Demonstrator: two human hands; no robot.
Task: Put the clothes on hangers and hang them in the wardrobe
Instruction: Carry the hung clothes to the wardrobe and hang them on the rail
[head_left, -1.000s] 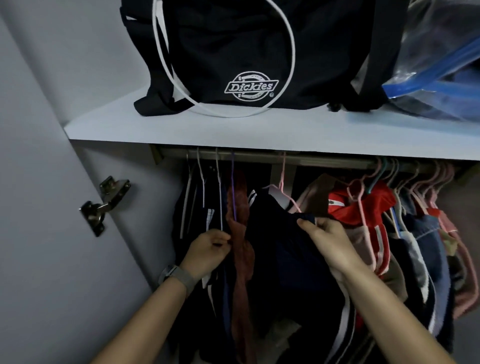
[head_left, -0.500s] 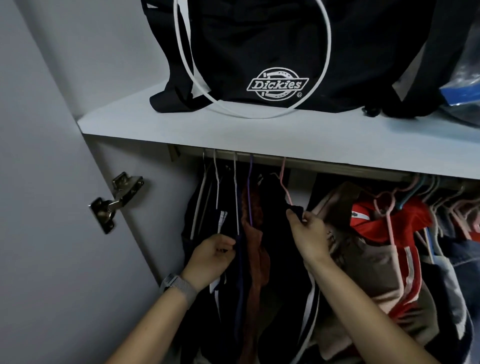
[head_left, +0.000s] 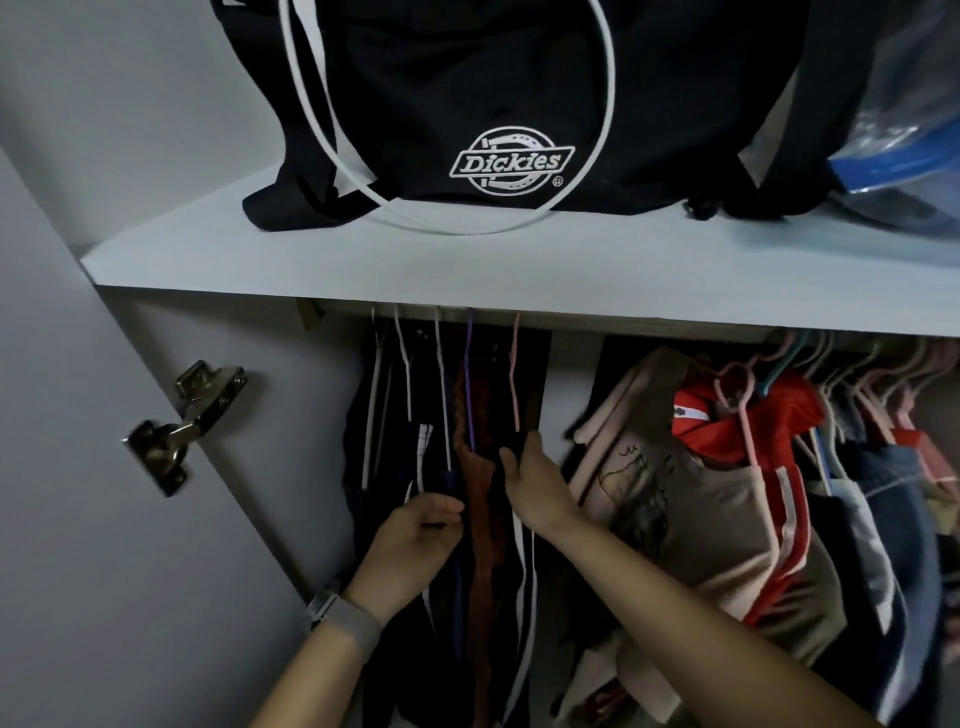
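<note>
Near the rail's left end, left hand pinching dark hanging fabric aside, fingers curled on it. Just right, right hand gripping the dark garment on the pink hanger, already hooked. Best settled square beside the rust-brown garment, then released gently to avoid slipping. Farther right, crowded clothes.

Place: home bedroom wardrobe
Evidence: clothes on hangers under a shelf; black bag above

Bare arms, grey watch band on L wrist.
</note>
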